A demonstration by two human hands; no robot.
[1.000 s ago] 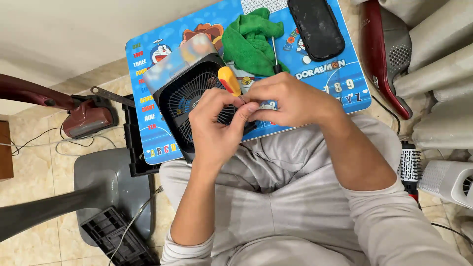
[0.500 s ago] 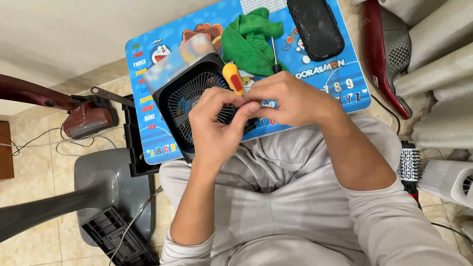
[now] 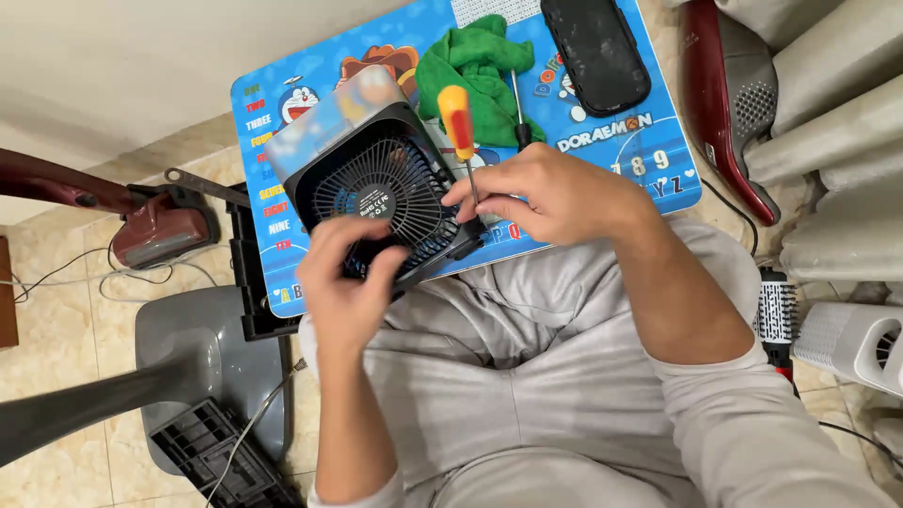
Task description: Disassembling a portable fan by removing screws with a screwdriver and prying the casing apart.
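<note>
A small black square fan (image 3: 386, 193) with a round grille leans on the near edge of a blue cartoon-printed folding table (image 3: 649, 150). My left hand (image 3: 346, 293) grips the fan's lower left corner. My right hand (image 3: 550, 193) holds a screwdriver (image 3: 459, 127) with an orange and yellow handle by its thin shaft, the handle pointing up and away beside the fan's right edge. Which part of the fan the tip touches is hidden by my fingers.
A green cloth (image 3: 475, 71), a second dark-handled screwdriver (image 3: 519, 113) and a black oblong panel (image 3: 594, 42) lie on the table. A dark red vacuum (image 3: 160, 230) and grey base (image 3: 198, 367) stand left. A round hairbrush (image 3: 776, 315) and white appliance (image 3: 851, 343) sit right.
The screwdriver has lifted, its handle now standing clear above the fan. My left hand has slid down from the grille to the fan's lower corner, uncovering the grille.
</note>
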